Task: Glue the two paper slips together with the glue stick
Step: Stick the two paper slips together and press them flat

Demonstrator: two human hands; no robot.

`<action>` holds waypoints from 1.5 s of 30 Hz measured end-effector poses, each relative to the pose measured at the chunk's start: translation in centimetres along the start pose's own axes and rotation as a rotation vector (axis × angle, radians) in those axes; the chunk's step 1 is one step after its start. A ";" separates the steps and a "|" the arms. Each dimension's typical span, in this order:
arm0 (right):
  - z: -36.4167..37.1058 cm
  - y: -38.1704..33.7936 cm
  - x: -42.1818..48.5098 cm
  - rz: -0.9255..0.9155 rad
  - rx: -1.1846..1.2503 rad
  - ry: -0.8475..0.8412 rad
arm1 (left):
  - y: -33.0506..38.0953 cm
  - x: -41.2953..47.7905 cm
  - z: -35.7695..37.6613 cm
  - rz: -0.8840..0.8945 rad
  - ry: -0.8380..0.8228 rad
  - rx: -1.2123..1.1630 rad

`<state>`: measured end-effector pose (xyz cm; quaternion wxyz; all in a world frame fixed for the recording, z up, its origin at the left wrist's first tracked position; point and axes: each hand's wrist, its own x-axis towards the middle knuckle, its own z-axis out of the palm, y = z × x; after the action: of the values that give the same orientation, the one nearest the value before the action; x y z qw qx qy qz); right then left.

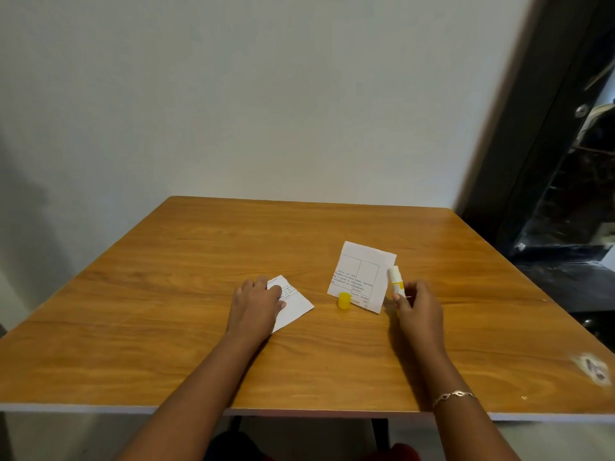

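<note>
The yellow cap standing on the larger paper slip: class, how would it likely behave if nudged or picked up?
The yellow cap looks small and hollow, so probably very light. It stands on its flat end on the larger paper slip, so a nudge would likely slide it; tipped on its side, its round shape could roll. It looks like rigid plastic, unlikely to crush.

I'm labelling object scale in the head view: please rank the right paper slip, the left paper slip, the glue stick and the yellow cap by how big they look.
1. Right paper slip.
2. Left paper slip, though the left hand hides part.
3. Glue stick, partly inside the right hand.
4. Yellow cap.
</note>
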<state>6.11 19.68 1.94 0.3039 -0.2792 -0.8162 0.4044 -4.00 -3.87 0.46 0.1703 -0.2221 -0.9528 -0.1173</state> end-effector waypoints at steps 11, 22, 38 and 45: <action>-1.4 1.1 -0.1 0.128 0.431 -0.111 | 0.3 -0.1 -0.6 -0.013 -0.085 0.044; -2.9 1.6 -1.3 0.035 0.393 -0.156 | 0.3 -0.1 -0.6 0.001 -0.041 0.021; -4.1 -2.1 -3.6 -0.538 0.134 0.398 | 0.1 0.0 -0.4 0.020 -0.042 0.085; 3.2 -3.2 -1.1 -0.412 -0.514 -0.184 | 0.4 -0.4 -0.3 0.013 -0.013 0.044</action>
<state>3.87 15.72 2.75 0.2237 -0.1384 -0.9547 0.1391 -3.41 -3.80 0.68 0.1697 -0.2255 -0.9548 -0.0937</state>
